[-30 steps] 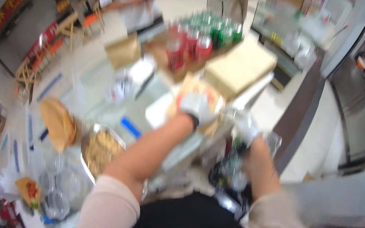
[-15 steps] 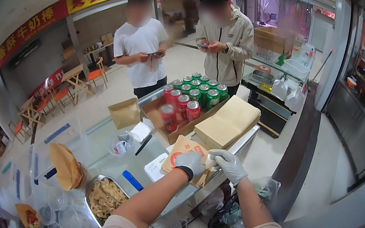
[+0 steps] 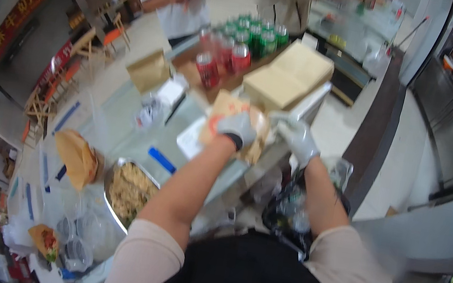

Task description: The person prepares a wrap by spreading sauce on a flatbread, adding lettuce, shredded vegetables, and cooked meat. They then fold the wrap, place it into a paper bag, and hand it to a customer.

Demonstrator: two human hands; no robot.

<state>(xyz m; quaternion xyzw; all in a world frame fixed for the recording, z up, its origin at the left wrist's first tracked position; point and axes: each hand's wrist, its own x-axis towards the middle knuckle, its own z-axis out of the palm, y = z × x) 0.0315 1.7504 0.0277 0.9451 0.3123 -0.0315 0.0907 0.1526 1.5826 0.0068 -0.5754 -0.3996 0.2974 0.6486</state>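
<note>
Both hands wear pale, thin gloves. My left hand (image 3: 238,128) rests on a small pile of brown paper bags (image 3: 222,106) with red print, its fingers curled on the top bag. Just right of the pile is my right hand (image 3: 297,138), its fingers partly stretched and a little apart, with nothing visible in them; motion blurs the fingertips. Under the left side of the bags lies a white box (image 3: 190,139). Beyond them is a thick stack of plain brown paper bags (image 3: 289,75).
A carton holds red cans (image 3: 207,71) and green cans (image 3: 267,42). On the left stand a metal tray of food (image 3: 129,192), a blue-handled object (image 3: 162,159), a filled paper bag (image 3: 74,158) and clear cups (image 3: 78,251). A black-lined bin (image 3: 293,208) is below my right arm. Two people stand opposite.
My view has tipped downward, so the counter sits higher in the picture. My left hand stays on the printed bags; the right hand's fingers have loosened slightly beside them.
</note>
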